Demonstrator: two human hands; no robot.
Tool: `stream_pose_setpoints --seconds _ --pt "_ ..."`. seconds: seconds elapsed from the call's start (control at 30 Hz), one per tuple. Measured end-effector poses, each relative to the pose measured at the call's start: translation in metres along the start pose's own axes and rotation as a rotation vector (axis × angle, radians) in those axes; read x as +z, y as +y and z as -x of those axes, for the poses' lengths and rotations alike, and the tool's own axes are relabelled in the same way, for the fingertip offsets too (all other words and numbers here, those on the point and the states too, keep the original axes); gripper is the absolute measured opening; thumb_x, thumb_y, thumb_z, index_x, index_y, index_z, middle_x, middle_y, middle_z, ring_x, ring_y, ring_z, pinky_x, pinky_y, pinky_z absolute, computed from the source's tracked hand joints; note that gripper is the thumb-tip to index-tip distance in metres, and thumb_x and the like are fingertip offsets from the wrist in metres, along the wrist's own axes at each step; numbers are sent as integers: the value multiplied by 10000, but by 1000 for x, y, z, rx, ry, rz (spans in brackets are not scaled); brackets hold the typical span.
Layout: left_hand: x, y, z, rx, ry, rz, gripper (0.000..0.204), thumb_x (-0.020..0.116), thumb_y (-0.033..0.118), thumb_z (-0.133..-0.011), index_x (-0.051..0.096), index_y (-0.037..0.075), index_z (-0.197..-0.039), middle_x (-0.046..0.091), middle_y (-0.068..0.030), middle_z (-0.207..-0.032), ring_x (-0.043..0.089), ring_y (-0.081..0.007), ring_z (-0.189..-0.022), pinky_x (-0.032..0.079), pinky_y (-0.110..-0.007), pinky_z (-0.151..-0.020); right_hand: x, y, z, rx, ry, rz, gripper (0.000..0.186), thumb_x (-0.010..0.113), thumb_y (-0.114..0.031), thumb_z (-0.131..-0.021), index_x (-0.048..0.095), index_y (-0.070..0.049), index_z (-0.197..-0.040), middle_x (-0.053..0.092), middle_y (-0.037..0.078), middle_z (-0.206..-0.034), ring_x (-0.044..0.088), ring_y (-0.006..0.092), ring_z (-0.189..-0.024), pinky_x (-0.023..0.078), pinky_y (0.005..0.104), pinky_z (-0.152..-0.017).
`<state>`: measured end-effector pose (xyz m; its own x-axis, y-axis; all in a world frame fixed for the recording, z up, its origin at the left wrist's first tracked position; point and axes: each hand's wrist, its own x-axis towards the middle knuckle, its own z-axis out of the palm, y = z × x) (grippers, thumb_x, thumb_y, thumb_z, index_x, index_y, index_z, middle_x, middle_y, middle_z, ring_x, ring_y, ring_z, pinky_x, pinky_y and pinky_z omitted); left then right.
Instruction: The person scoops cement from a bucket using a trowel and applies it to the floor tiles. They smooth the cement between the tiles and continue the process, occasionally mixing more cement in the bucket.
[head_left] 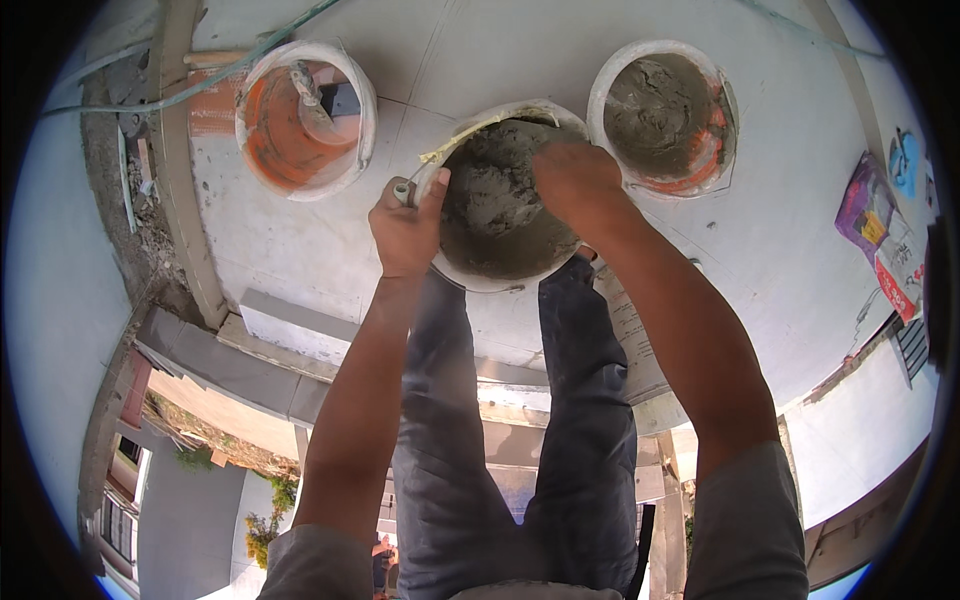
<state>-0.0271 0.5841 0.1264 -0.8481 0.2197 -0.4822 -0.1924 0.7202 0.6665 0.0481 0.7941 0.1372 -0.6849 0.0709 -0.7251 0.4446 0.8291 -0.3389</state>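
A white bucket [442, 258] holds wet grey mortar [490, 200] in front of me, with a pale yellow strip [465, 134] lying along its far rim. My left hand [405, 225] is closed around the bucket's handle grip [402, 192] at the left rim, thumb against the rim. My right hand [580, 180] is curled over the right part of the bucket, above the mortar; what its fingers hold is hidden.
An orange-lined bucket [275, 140] with a tool [310, 95] inside stands back left; another bucket [655, 115] of mortar back right. A hose [170, 100] crosses the top left, bags [865, 210] lie right, rubble [140, 200] fills the left edge. A person [382, 560] shows far below.
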Motion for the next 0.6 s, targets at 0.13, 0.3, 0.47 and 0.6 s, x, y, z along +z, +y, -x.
stream_pose_setpoints --seconds 0.13,0.3,0.47,0.6 --pt "-1 3 -20 86 -17 -95 463 773 339 -841 505 10 -659 475 -29 -520 388 -102 -510 383 -297 -480 77 -50 -11 -163 -216 159 108 660 -95 -766 748 -56 -815 724 102 -819 717 283 -793 579 406 -596" --pt "-2 5 8 -71 -16 -35 522 759 306 -868 350 92 -624 315 71 -583 279 -58 -583 287 -246 -507 43 -37 43 -261 -438 137 141 629 -93 -793 732 -44 -876 718 129 -896 708 282 -876 573 396 -704" --pt "-4 0 14 -72 34 113 523 761 307 -867 346 99 -626 315 84 -589 278 -52 -582 280 -236 -507 16 5 23 43 -195 -48 138 630 -98 -798 734 -34 -863 718 123 -866 713 286 -822 584 383 -653" --pt "3 1 6 3 -17 72 516 768 301 -861 351 100 -634 331 88 -598 289 -46 -589 292 -229 -515 95 -25 5 180 -144 -121 137 616 -108 -822 730 -42 -860 710 145 -923 706 291 -887 574 403 -724"
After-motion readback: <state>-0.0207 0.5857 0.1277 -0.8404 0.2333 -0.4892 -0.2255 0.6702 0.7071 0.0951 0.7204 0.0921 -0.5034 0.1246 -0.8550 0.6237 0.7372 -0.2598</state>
